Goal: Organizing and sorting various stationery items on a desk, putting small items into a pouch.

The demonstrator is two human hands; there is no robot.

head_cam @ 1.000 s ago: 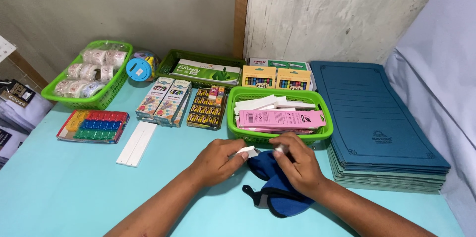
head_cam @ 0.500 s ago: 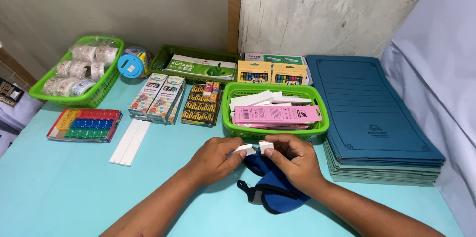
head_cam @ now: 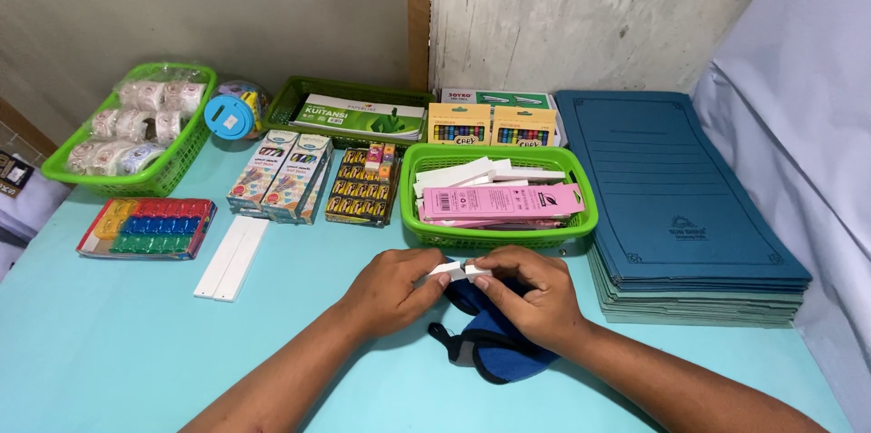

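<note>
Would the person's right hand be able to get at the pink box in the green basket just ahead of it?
Probably yes. The pink box lies on top in the open green basket, just beyond the right hand, with nothing between. But that hand is pinching a small white piece with the left hand.

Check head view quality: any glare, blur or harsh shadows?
Head view: soft even light, no glare; faint shadows under the hands on the turquoise table; left hand, right hand and small white piece sharp; slight wide-angle bowing at the edges.

Lying in front of the basket (head_cam: 494, 238), on the pouch (head_cam: 494, 347); sitting left of the folders (head_cam: 680, 197).
</note>
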